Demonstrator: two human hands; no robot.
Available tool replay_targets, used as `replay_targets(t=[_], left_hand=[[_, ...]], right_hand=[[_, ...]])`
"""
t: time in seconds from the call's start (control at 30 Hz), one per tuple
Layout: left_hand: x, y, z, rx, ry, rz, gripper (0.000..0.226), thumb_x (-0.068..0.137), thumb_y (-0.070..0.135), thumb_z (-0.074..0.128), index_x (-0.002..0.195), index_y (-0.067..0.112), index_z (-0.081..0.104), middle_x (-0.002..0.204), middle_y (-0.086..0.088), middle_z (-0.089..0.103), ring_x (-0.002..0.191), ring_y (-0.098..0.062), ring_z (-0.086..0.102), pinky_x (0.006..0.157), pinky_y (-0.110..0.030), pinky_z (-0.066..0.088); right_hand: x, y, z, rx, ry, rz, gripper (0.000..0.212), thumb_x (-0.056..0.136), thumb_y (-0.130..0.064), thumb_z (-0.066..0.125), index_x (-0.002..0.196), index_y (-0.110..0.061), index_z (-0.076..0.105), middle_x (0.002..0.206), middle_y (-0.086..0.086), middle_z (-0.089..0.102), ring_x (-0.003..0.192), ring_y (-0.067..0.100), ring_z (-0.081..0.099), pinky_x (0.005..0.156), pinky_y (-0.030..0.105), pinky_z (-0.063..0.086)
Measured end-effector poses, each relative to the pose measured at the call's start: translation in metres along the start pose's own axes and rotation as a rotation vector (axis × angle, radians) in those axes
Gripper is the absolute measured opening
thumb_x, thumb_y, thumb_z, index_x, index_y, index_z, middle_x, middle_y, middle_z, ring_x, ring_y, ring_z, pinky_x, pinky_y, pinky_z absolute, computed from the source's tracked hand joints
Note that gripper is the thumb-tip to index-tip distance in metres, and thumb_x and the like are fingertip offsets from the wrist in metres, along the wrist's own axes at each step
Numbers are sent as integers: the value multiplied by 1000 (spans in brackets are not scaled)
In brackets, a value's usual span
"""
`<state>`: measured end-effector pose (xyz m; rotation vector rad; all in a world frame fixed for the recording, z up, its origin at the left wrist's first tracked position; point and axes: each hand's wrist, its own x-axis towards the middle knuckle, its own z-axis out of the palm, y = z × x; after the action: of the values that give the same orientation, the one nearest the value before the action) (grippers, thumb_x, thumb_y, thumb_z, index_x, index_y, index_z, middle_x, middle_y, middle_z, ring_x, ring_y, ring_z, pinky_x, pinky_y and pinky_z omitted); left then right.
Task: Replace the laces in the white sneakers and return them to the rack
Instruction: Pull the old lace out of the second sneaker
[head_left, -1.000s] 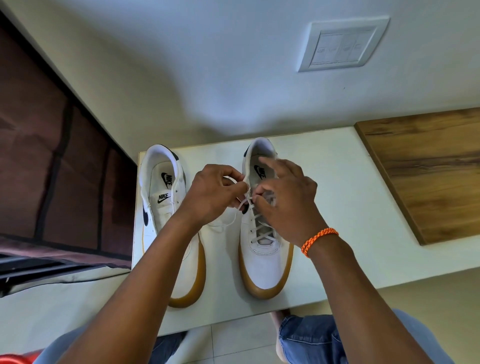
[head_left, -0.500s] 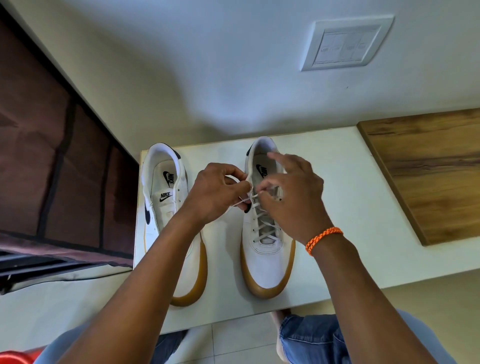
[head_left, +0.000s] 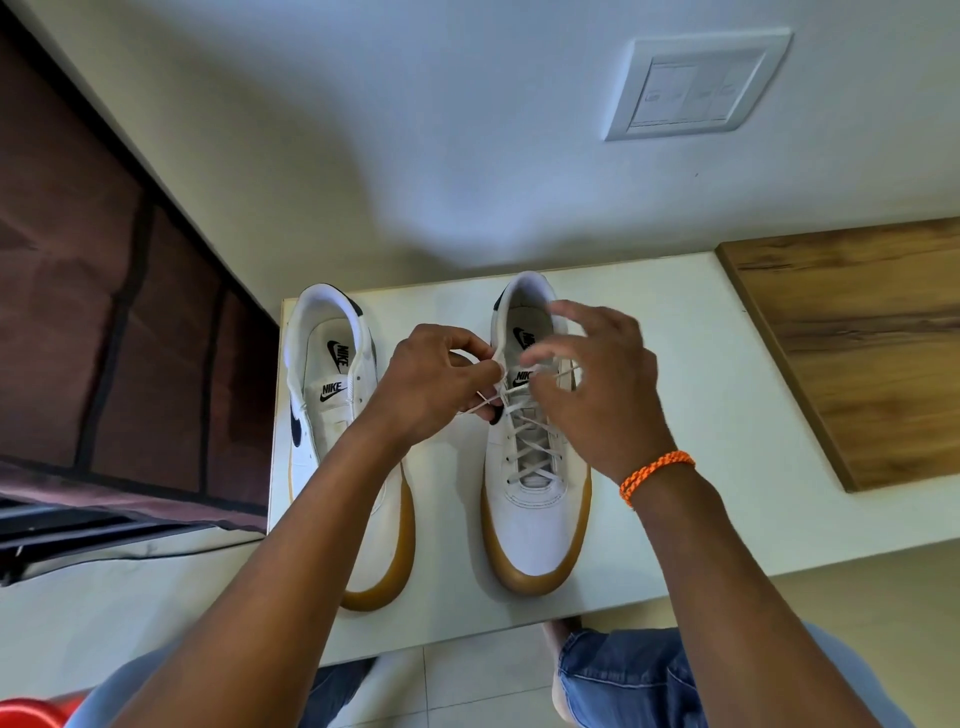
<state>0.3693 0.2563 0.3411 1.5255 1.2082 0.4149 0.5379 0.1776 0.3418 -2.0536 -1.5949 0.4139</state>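
Where hands (head_left: 519, 384) meet, seemingly pinched, lace (head_left: 532, 441).

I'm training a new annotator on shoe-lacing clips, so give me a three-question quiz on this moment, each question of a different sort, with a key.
1. True or false: the left sneaker has laces threaded through all its eyelets.
2. Which hand wears the orange bracelet? A) left B) right C) both
3. Fill in: the left hand pinches the ____ of the right sneaker.

Key
1. False: its eyelets show bare, while the right sneaker's lace crosses up its front.
2. B: it sits on the wrist of the right hand.
3. Lace: a white strand runs from those fingers to the upper eyelets.
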Motion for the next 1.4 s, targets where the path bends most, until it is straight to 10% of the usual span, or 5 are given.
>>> replay_targets(t=[0.37, 1.13, 1.4], left_hand=[[2, -1, 2, -25, 6, -8, 6, 96, 9, 72, 100, 4, 74, 76, -10, 79, 67, -30, 79, 87, -47, 65], [5, -4, -1, -49, -19, -16, 10, 95, 4, 69, 104, 1, 73, 81, -15, 80, 71, -33, 80, 86, -48, 66], [4, -3, 1, -46, -22, -15, 11, 96, 5, 69, 104, 1, 73, 82, -15, 80, 72, -32, 80, 88, -48, 65]], right_hand=[[4, 8, -12, 46, 82, 191, 14, 90, -28, 72, 77, -34, 71, 136, -19, 61, 132, 12, 44, 92, 36, 18], [0, 0, -3, 50, -5, 20, 18, 89, -26, 73, 99, -41, 75, 136, -24, 59, 134, 6, 40, 106, 40, 18], [1, 4, 4, 47, -11, 16, 12, 88, -36, 64, 80, -32, 70, 131, -25, 61, 132, 3, 41, 103, 38, 17]])
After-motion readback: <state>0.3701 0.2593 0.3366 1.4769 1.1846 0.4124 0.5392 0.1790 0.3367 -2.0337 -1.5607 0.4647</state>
